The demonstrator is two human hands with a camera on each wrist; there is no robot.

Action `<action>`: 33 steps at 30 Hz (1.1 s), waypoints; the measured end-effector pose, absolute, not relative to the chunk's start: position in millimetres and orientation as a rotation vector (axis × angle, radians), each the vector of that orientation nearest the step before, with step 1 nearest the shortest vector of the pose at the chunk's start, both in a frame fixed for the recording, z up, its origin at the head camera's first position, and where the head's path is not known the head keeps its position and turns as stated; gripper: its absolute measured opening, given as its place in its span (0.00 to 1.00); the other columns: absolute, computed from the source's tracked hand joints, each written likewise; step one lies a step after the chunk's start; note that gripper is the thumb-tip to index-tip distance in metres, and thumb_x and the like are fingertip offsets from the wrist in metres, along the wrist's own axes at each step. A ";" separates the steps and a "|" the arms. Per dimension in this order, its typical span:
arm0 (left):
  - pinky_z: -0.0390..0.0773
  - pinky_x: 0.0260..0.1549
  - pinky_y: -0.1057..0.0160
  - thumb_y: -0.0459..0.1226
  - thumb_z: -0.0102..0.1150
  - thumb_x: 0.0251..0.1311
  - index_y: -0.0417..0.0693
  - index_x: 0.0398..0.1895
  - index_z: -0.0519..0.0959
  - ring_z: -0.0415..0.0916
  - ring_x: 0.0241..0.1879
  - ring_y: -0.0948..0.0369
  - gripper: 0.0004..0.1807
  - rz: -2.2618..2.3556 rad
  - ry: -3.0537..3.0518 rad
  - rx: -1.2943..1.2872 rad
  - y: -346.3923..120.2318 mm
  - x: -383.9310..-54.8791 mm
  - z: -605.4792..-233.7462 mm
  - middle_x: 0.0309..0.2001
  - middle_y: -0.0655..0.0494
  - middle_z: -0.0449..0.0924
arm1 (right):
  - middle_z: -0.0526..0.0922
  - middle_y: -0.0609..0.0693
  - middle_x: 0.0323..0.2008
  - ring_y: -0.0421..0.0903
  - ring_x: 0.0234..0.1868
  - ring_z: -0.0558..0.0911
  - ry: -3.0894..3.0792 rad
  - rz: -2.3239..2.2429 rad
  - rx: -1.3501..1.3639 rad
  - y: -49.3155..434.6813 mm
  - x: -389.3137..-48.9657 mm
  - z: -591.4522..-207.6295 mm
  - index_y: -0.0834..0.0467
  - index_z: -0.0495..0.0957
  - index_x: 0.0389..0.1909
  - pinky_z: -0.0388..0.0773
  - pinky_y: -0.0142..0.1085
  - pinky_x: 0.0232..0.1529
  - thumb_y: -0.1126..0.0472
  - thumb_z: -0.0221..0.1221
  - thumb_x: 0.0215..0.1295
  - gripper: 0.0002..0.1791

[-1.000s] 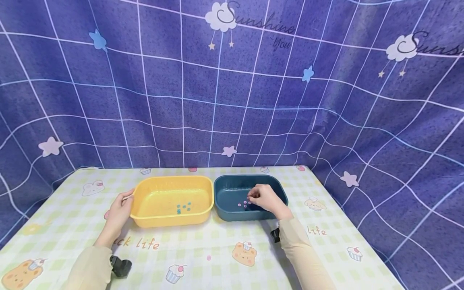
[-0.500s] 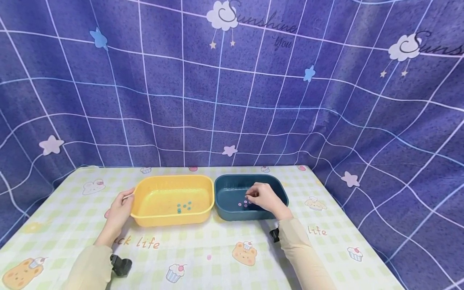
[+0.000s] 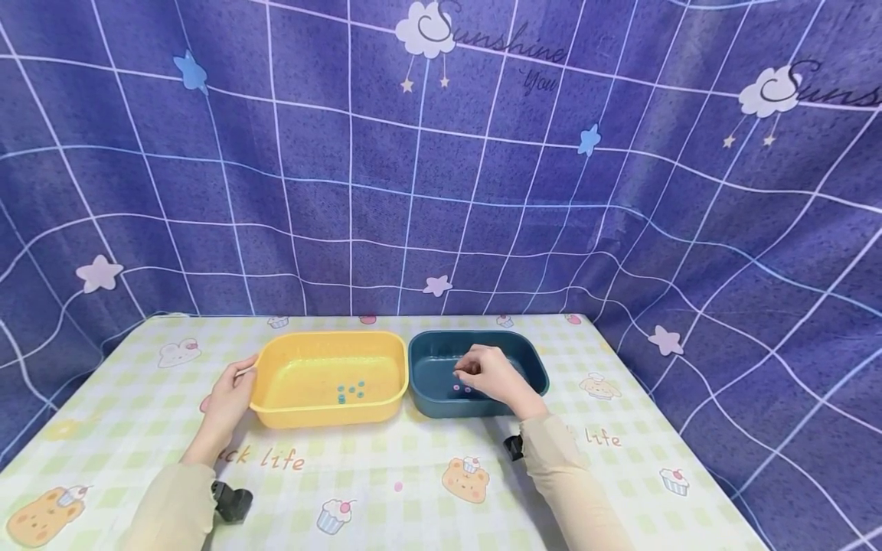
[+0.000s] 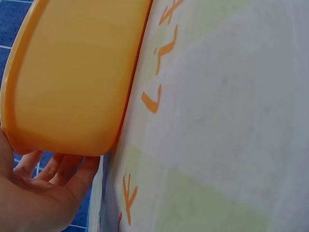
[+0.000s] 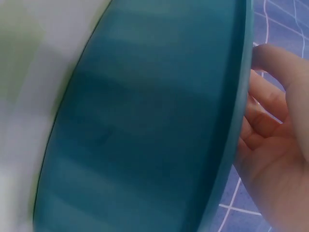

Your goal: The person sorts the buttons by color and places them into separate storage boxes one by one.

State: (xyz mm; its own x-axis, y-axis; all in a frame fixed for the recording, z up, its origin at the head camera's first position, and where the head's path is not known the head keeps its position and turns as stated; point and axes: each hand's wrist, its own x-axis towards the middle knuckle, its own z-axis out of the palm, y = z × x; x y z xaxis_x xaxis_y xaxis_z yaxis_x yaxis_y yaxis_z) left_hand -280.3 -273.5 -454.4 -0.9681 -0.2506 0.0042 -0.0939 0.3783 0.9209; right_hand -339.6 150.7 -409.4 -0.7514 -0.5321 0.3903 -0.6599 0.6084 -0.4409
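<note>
My left hand (image 3: 229, 398) grips the left end of a yellow plastic basin (image 3: 324, 417), its fingers (image 4: 86, 176) against the outer end wall and its thumb by the rim. Several small teal beads (image 3: 352, 390) lie in that basin. Over a dark teal basin (image 3: 455, 409) is my right hand (image 3: 492, 375), thumb and forefinger drawn together; I cannot tell whether a bead is between them. Small pink beads (image 3: 456, 388) show on the basin floor below the fingertips. In the right wrist view, the basin's wall (image 5: 145, 121) hides the fingertips of the right hand (image 5: 275, 125).
The two basins stand side by side on a table with a green-and-white checked cloth (image 3: 365, 467). A blue curtain (image 3: 317, 191) with a grid and stars rises behind the table and at its right. Black camera mounts (image 3: 233, 503) sit on both wrists.
My right hand has shifted a little to the left over the teal basin, covering some of the pink beads. The left hand stays at the yellow basin's end.
</note>
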 end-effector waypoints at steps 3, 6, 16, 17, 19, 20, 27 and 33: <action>0.74 0.39 0.79 0.46 0.27 0.72 0.42 0.72 0.50 0.64 0.62 0.43 0.29 -1.652 -2.471 0.311 -273.2 -280.5 -454.2 0.65 0.32 0.61 | 0.78 0.47 0.25 0.33 0.22 0.75 -2.617 0.888 1.004 146.6 -337.7 -408.7 0.60 0.84 0.32 0.75 0.25 0.25 0.64 0.63 0.57 0.04; 0.71 0.35 0.83 0.46 0.28 0.72 0.42 0.71 0.51 0.65 0.61 0.44 0.29 -1.660 -2.455 0.305 -272.7 -281.1 -453.8 0.65 0.32 0.62 | 0.78 0.46 0.26 0.32 0.22 0.76 -2.638 0.915 1.005 142.7 -335.8 -407.8 0.60 0.84 0.32 0.76 0.25 0.25 0.64 0.63 0.58 0.04; 0.74 0.41 0.76 0.47 0.28 0.72 0.43 0.72 0.51 0.64 0.62 0.43 0.29 -1.647 -2.469 0.318 -273.9 -281.9 -457.6 0.65 0.32 0.62 | 0.77 0.44 0.25 0.35 0.26 0.74 -2.631 0.894 1.053 131.3 -328.1 -408.7 0.60 0.85 0.33 0.75 0.25 0.28 0.63 0.64 0.57 0.06; 0.75 0.41 0.75 0.47 0.28 0.72 0.43 0.71 0.51 0.65 0.62 0.43 0.29 -1.646 -2.470 0.323 -274.1 -282.1 -458.3 0.65 0.33 0.62 | 0.77 0.44 0.25 0.34 0.26 0.74 -2.633 0.897 1.055 129.9 -327.2 -408.7 0.60 0.84 0.33 0.75 0.25 0.28 0.62 0.64 0.57 0.05; 0.75 0.40 0.77 0.46 0.28 0.72 0.42 0.71 0.51 0.64 0.62 0.43 0.29 -1.652 -2.463 0.325 -274.3 -282.1 -459.2 0.65 0.33 0.61 | 0.77 0.44 0.25 0.34 0.26 0.75 -2.633 0.904 1.063 126.8 -325.4 -408.3 0.59 0.84 0.33 0.75 0.25 0.28 0.62 0.64 0.57 0.05; 0.74 0.39 0.79 0.46 0.28 0.72 0.42 0.71 0.51 0.64 0.62 0.43 0.29 -1.654 -2.461 0.322 -274.4 -281.8 -459.4 0.65 0.33 0.61 | 0.77 0.44 0.25 0.34 0.26 0.75 -2.632 0.906 1.069 125.2 -324.5 -408.2 0.59 0.84 0.33 0.75 0.25 0.29 0.63 0.64 0.57 0.05; 0.72 0.35 0.82 0.46 0.27 0.72 0.42 0.71 0.51 0.64 0.61 0.43 0.29 -1.656 -2.455 0.305 -275.0 -280.5 -459.5 0.65 0.32 0.61 | 0.77 0.45 0.26 0.35 0.27 0.76 -2.582 0.888 1.169 114.3 -315.5 -404.9 0.60 0.84 0.33 0.76 0.25 0.30 0.63 0.63 0.58 0.05; 0.74 0.38 0.80 0.47 0.28 0.72 0.42 0.71 0.51 0.64 0.61 0.43 0.29 -1.656 -2.456 0.295 -274.9 -280.5 -457.0 0.65 0.32 0.61 | 0.78 0.45 0.27 0.34 0.28 0.76 -2.575 0.869 1.197 107.2 -307.5 -398.8 0.58 0.84 0.33 0.76 0.25 0.31 0.62 0.63 0.59 0.04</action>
